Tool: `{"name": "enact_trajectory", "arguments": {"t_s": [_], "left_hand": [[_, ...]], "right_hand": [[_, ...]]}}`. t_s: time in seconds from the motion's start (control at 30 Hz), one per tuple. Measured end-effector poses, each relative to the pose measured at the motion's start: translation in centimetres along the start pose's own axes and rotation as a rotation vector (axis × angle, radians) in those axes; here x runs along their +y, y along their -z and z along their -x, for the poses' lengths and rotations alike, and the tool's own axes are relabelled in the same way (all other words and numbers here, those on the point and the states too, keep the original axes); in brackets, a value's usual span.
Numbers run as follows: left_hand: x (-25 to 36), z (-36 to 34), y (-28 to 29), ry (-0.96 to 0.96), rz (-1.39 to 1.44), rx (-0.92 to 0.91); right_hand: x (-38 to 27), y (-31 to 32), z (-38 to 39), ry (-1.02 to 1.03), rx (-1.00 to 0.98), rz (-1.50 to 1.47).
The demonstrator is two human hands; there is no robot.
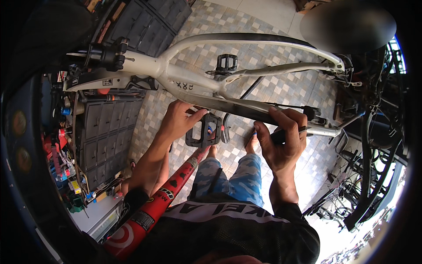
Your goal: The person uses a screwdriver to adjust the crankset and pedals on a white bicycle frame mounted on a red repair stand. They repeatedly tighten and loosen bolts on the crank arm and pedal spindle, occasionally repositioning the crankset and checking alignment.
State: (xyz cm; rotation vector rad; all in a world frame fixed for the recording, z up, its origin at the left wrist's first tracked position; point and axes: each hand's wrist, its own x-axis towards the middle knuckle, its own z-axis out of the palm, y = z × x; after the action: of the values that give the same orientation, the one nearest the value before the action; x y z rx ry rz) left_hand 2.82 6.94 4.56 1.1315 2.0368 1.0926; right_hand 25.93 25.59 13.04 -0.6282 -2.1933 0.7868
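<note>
A white bicycle frame (pixel 182 83) lies across in front of me, its rear stays pointing right. Along its near stay runs a black strip (pixel 239 109). My right hand (pixel 285 141) is closed at the strip's right end, fingers on top and thumb below; a dark piece shows under the fingers. My left hand (pixel 178 121) is by the near side of the frame, thumb and fingers pinched together at its underside; what they hold is mostly hidden. Just beside the left fingertips is a black pedal (pixel 203 130). Another black pedal (pixel 227 64) shows between the stays.
A red tube (pixel 165 193) slants up from the lower left, beside my left forearm. Dark drawer cabinets (pixel 110 123) and cluttered shelves stand at left. Bicycle parts (pixel 369 105) hang at right, with more bicycles (pixel 334 202) below. The floor (pixel 162 116) is tiled.
</note>
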Motion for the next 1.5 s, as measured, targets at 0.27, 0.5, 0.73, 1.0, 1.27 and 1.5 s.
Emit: {"name": "enact_trajectory", "arguments": {"t_s": [0.27,0.5,0.73,1.0,1.27,1.5], "left_hand": [[2.2,-0.9,0.2,-0.080,-0.203,-0.028],[1.5,-0.6,0.2,-0.090,-0.229,-0.004],[1.2,-0.3,-0.8,-0.121,-0.240,0.011],[1.5,-0.6,-0.4,-0.113,-0.246,-0.004],[1.2,-0.5,-0.6,-0.138,-0.259,0.013],[1.3,0.1,-1.3,-0.100,-0.254,0.032]], "right_hand": [[0.0,0.0,-0.2,0.000,0.001,0.008],[0.2,-0.4,-0.2,0.019,0.025,0.011],[0.4,-0.2,-0.2,0.002,0.028,-0.021],[0.5,-0.1,-0.3,0.023,0.007,-0.022],[0.6,-0.2,-0.4,0.028,0.027,-0.027],[0.6,-0.2,-0.4,0.034,0.024,-0.001]]}}
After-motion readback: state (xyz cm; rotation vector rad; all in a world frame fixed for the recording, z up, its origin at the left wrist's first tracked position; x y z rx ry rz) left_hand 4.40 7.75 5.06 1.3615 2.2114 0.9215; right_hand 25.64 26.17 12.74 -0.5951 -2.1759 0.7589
